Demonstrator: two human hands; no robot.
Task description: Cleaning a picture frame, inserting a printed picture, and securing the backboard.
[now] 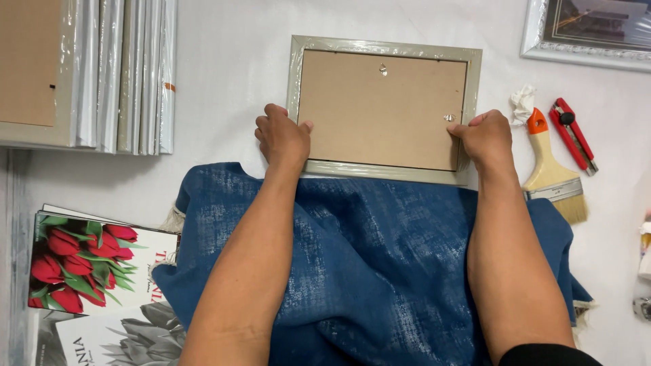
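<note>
our left hand (281, 139) grips the left edge of the picture frame (383, 108) and our right hand (485, 139) grips its right edge. the frame lies face down on the white counter (230, 61), just above the blue cloth (380, 264), with a paintbrush (553, 169) beside it.

Left hand (283, 139) and right hand (485, 139) reach forward (fingers curled).

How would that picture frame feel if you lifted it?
The picture frame probably stays stiff, with its flat board back. Its shiny plastic wrap may feel slippery. Both hands, left hand and right hand, grip its sides.
</note>
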